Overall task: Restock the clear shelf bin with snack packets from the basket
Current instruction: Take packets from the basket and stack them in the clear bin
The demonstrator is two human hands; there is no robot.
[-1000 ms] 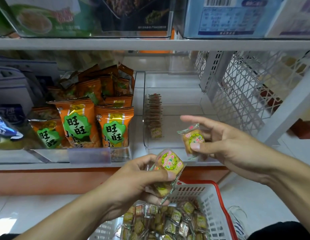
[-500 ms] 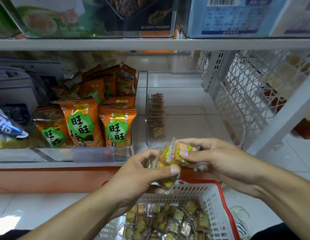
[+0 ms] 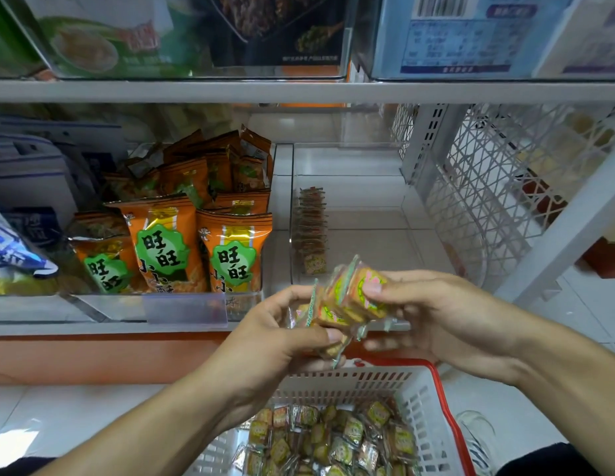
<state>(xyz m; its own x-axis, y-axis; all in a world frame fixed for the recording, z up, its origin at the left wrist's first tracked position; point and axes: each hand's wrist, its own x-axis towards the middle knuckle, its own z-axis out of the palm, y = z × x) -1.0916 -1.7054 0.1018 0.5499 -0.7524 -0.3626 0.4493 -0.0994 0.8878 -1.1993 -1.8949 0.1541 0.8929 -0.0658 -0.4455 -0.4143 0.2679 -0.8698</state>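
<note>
Now my right hand [image 3: 433,317] has come back from near the clear shelf bin [image 3: 375,159] and met my left hand [image 3: 282,341] in front of the shelf edge, at about 6 o'clock from the bin. A second ago each hand held its own packet apart; here the snack packets [image 3: 350,300] are pressed together into one small stack between them. My right thumb and fingers are curled round the upper packets, and my left pinches the lower ones, so both hands are gripping. To me this means I am squaring up a bundle to go in at once, not placing singles. The bin holds only one row of packets [image 3: 311,231] along its left wall, with most of its floor bare toward 3 o'clock. The basket [image 3: 433,400], at 6 o'clock below my hands, is well filled with packets, so restocking looks barely begun. Next I'd lift the stack forward toward 12 o'clock and set it beside that row.
</note>
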